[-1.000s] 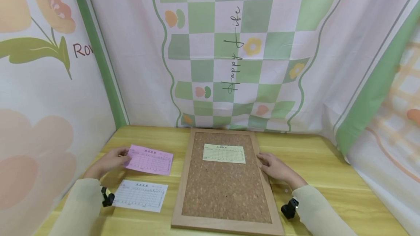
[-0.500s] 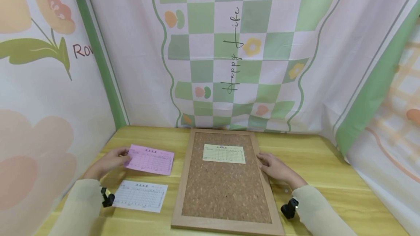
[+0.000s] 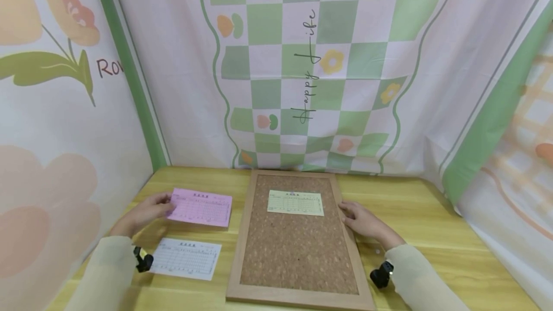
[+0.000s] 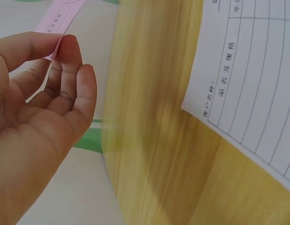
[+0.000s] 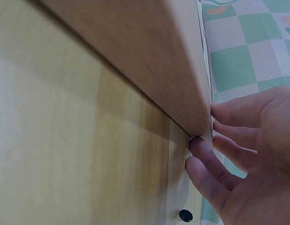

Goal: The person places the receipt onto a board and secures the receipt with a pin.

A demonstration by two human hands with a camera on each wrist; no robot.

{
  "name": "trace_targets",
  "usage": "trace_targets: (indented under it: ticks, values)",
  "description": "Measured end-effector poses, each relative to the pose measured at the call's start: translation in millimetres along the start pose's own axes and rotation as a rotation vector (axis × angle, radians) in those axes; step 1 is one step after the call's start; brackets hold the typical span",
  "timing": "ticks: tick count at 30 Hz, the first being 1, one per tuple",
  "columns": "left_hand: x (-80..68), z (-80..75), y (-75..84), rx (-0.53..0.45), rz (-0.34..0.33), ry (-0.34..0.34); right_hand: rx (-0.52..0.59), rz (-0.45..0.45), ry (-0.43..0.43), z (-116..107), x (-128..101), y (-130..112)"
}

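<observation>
The pink form slip (image 3: 200,202) is printed with a table and pinched at its left edge, lifted. The cork board (image 3: 298,248), wood-framed, lies flat on the surface (image 3: 432,224).

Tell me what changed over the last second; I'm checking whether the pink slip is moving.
The pink slip, pinched at its corner by the left hand, has shifted slightly right toward the cork board. The right hand still rests on the board's frame; the yellow slip and white slip have not moved.
</observation>
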State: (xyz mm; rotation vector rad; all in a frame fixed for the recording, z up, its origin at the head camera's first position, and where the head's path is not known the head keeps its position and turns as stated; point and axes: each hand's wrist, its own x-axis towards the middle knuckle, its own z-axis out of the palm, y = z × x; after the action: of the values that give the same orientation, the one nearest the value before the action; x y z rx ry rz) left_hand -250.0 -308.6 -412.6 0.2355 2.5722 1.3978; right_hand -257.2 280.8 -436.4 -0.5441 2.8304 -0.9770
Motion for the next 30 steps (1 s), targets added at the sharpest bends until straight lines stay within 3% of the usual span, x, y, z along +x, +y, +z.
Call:
trace_targets:
  ticks: [8, 20, 30]
  values:
    - [1.4, 2.8, 3.7, -0.039, -0.012, -0.005, 0.013, -0.011, -0.003, -0.8, 0.4, 1.1]
    - [8.0, 13.2, 5.8, -0.095, 0.047, -0.027, -0.001, -0.030, -0.002, -1.2, 2.7, 0.9]
    - [15.5, 21.0, 8.7, -0.087, 0.021, -0.029, -0.008, -0.035, -0.024, -4.6, 4.8, 0.7]
